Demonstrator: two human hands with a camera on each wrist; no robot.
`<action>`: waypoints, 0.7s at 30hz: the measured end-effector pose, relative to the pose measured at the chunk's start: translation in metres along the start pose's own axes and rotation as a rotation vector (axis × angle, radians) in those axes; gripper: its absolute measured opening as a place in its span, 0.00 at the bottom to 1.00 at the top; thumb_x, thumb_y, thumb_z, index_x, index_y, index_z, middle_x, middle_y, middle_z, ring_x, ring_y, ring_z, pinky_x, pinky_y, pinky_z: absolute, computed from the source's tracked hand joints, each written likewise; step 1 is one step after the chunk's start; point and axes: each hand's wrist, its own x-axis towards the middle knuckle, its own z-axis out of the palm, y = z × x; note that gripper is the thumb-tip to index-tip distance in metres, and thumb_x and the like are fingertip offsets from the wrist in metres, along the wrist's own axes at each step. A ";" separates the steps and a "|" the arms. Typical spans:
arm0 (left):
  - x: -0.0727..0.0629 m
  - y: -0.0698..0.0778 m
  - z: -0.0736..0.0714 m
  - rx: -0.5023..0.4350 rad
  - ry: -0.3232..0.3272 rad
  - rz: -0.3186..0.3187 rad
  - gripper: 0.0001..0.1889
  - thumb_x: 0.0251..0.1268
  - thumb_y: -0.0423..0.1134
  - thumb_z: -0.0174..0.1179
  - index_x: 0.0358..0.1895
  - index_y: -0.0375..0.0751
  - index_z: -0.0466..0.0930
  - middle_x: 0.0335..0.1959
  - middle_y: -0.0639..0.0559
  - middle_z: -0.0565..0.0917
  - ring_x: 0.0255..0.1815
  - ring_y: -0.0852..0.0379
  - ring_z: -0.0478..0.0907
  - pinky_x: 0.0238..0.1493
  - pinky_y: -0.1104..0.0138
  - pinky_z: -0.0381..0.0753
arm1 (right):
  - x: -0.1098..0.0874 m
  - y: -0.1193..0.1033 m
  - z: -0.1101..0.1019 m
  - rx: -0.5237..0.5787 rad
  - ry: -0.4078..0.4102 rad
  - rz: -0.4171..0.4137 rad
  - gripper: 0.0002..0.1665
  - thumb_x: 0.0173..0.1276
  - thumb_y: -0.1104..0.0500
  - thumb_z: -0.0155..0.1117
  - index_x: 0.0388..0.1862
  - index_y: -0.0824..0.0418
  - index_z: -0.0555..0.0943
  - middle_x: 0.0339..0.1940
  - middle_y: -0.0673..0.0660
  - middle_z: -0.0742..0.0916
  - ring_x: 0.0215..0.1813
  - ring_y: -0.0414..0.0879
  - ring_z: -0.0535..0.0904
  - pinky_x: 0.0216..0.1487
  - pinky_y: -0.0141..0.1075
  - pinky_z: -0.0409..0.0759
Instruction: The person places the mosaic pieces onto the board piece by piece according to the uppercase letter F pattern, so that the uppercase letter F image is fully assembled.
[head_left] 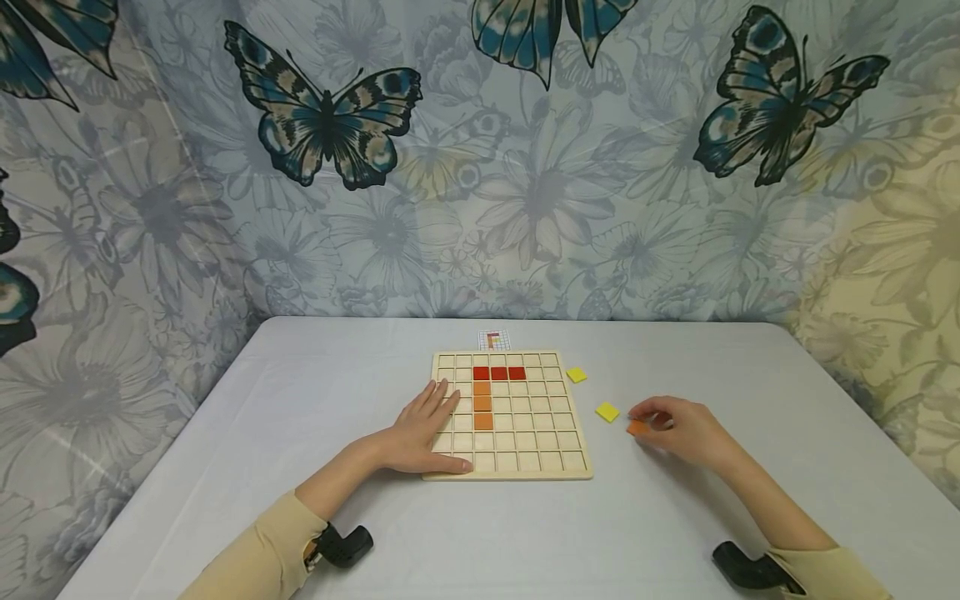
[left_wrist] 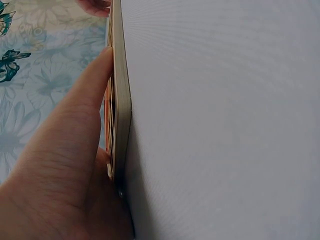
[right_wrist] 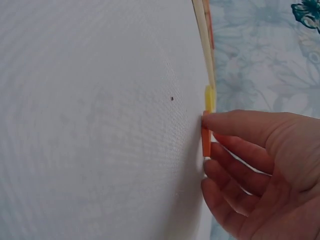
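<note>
A wooden grid board [head_left: 528, 462] lies flat on the table, with red tiles [head_left: 498, 373] in a row near its top and orange tiles [head_left: 482, 406] in a column below the leftmost red one. My left hand [head_left: 422, 429] rests on the board's left side, fingers spread and thumb along the front edge; the thumb [left_wrist: 75, 107] shows on the rim in the left wrist view. Right of the board, my right hand [head_left: 686, 429] pinches a loose orange tile [right_wrist: 206, 134] between thumb and fingers at the table surface. Part of that tile is hidden by the fingers.
Two yellow tiles lie on the table: one [head_left: 576, 375] by the board's upper right edge, another [head_left: 607, 412] just left of my right hand. Behind the board is a small card [head_left: 493, 340] with a coloured grid pattern. A butterfly-print curtain [head_left: 525, 208] hangs behind the white table [head_left: 337, 358].
</note>
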 end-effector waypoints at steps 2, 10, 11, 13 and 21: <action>0.000 0.000 0.000 -0.001 0.002 0.002 0.58 0.57 0.68 0.61 0.79 0.40 0.40 0.79 0.40 0.33 0.78 0.43 0.24 0.72 0.43 0.36 | 0.000 0.000 0.000 0.001 -0.006 0.004 0.15 0.57 0.60 0.74 0.44 0.60 0.85 0.41 0.53 0.86 0.41 0.49 0.78 0.40 0.41 0.77; 0.000 0.001 0.000 0.008 0.008 0.006 0.58 0.57 0.67 0.61 0.79 0.39 0.40 0.79 0.39 0.33 0.78 0.42 0.25 0.72 0.43 0.37 | 0.001 0.001 0.001 0.009 -0.002 0.001 0.17 0.56 0.61 0.75 0.45 0.62 0.85 0.38 0.52 0.86 0.40 0.48 0.80 0.39 0.39 0.78; 0.000 0.001 0.000 0.008 0.008 0.005 0.58 0.57 0.67 0.61 0.79 0.39 0.40 0.79 0.39 0.33 0.78 0.42 0.25 0.72 0.43 0.37 | 0.001 0.001 0.001 0.009 -0.001 0.001 0.17 0.56 0.61 0.75 0.45 0.62 0.85 0.38 0.52 0.86 0.40 0.47 0.80 0.39 0.39 0.78; 0.000 0.001 0.000 0.006 0.008 0.005 0.58 0.57 0.67 0.61 0.79 0.39 0.40 0.79 0.39 0.33 0.78 0.42 0.25 0.72 0.43 0.37 | 0.002 0.002 0.001 0.012 0.005 -0.004 0.17 0.55 0.60 0.76 0.45 0.62 0.85 0.38 0.51 0.86 0.40 0.47 0.80 0.39 0.37 0.78; 0.000 0.002 0.000 0.001 0.006 0.004 0.57 0.57 0.67 0.61 0.79 0.38 0.40 0.79 0.39 0.33 0.78 0.42 0.25 0.72 0.43 0.37 | 0.003 -0.006 0.004 0.051 -0.014 0.027 0.20 0.57 0.57 0.76 0.47 0.63 0.84 0.37 0.51 0.86 0.41 0.47 0.80 0.36 0.35 0.78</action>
